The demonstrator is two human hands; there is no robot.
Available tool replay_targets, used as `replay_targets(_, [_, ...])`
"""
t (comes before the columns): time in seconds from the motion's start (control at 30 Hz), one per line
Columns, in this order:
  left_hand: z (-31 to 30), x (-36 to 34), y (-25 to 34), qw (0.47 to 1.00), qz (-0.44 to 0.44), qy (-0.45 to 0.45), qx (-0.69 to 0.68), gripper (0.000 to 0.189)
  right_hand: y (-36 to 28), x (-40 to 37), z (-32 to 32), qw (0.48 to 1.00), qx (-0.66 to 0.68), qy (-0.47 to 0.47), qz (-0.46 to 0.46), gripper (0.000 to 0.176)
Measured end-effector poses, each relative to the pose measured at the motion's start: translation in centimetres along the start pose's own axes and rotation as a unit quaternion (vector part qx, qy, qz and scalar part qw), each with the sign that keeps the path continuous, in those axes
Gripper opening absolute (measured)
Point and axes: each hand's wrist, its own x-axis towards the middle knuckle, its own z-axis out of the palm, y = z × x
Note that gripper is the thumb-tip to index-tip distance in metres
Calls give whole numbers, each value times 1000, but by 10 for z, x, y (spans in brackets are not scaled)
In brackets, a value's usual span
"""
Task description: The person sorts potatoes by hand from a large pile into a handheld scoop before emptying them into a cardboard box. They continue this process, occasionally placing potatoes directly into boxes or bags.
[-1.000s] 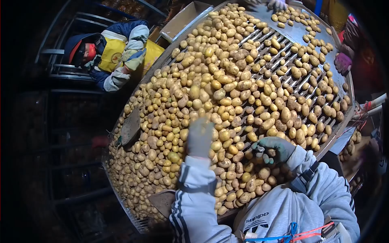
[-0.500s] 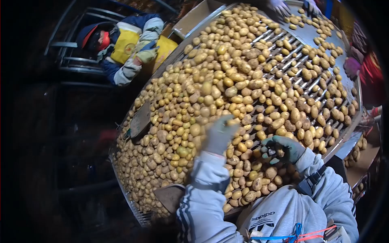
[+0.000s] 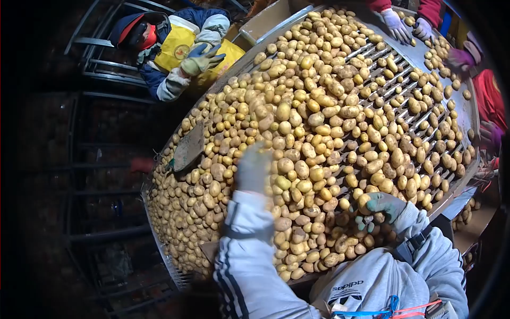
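A large heap of potatoes covers a slatted sorting table. My left hand, in a grey glove, is above the middle of the heap and smeared by motion, so its fingers cannot be read. Close to my body at the right, my right hand wears a dark green-grey glove. Its fingers are curled round a small, dirty potato, partly hidden by the glove. Another potato sits right against the fingertips.
A flat scraper-like plate lies on the heap at the left. Across the table, a person in a yellow apron stands near a cardboard box. Co-workers' gloved hands work at the far end. A metal rim bounds the right side.
My left hand has swung left across the heap. My right hand has dropped slightly and turned, still curled. Co-workers' hands have come further into view at the far end.
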Motion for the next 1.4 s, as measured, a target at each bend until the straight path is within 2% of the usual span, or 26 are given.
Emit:
replay_targets(0.03, [-31,34,-43,992,60,80,76,38,-6,-5,10,1000,9,4,3,39])
replay_targets(0.07, [-63,59,-69,986,42,96,134,41,-9,-5,14,1000,18,8,6,40])
replay_targets(0.1, [-78,71,-76,992,-24,121,30,48,-8,-1,3,999,-31,-18,0,47])
replay_targets(0.13, [-90,72,-52,968,-49,109,219,54,-13,0,6,999,-47,-20,-12,50])
replay_targets(0.23, [-92,95,-99,955,-64,76,281,55,-28,6,14,991,-115,-33,-60,63])
replay_targets(0.3, [-86,98,-103,952,-59,108,280,50,-37,6,22,997,-68,-25,-42,65])
replay_targets(0.4, [-90,97,-103,963,-41,70,259,42,-40,16,10,995,-74,-42,-45,68])
replay_targets(0.43, [-90,100,-101,970,-36,90,225,37,-36,18,3,994,-90,-44,-51,68])
replay_targets(0.53, [-101,116,-75,970,-57,166,169,39,-39,16,14,995,-83,-24,-42,61])
replay_targets(0.63, [-112,158,-101,956,-43,123,262,45,-39,8,33,996,-64,44,-52,51])
replay_targets(0.67, [-114,165,-97,947,-50,107,300,48,-38,8,28,995,-74,35,-56,53])
replay_targets(0.7, [-120,182,-104,948,-105,57,294,55,-37,8,20,994,-84,25,-61,54])
replay_targets(0.8, [-125,203,-116,951,-96,23,294,50,-35,4,20,995,-74,48,-55,53])
replay_targets(0.83, [-126,209,-115,952,-155,8,264,51,-38,2,24,994,-75,60,-51,53])
replay_targets(0.93, [-129,207,-109,962,-183,-7,205,51,-31,1,18,995,-56,46,-64,52])
replay_targets(0.97, [-133,213,-125,966,-183,-19,179,53,-26,1,13,996,-45,32,-73,52])
replay_targets(1.07, [-133,226,-168,957,-116,-6,265,57,-24,-3,8,997,-32,24,-72,51])
replay_targets(1.1, [-135,230,-173,932,-69,-28,355,66,-23,-4,8,997,-29,23,-69,51])
replay_targets(1.13, [-140,230,-180,936,-78,-31,342,66,-22,-4,7,997,-27,20,-68,51])
replay_targets(1.23, [-144,212,-153,951,-127,-60,274,67,-20,-6,5,998,-22,15,-60,51])
replay_targets(1.33, [-150,195,-129,963,-91,-84,241,65,-18,-7,5,998,-32,14,-56,50])
replay_targets(1.37, [-152,195,-129,964,-133,-82,217,60,-18,-7,6,997,-39,16,-58,50])
replay_targets(1.4, [-153,194,-129,961,-111,-80,241,60,-17,-8,9,998,-30,23,-57,50])
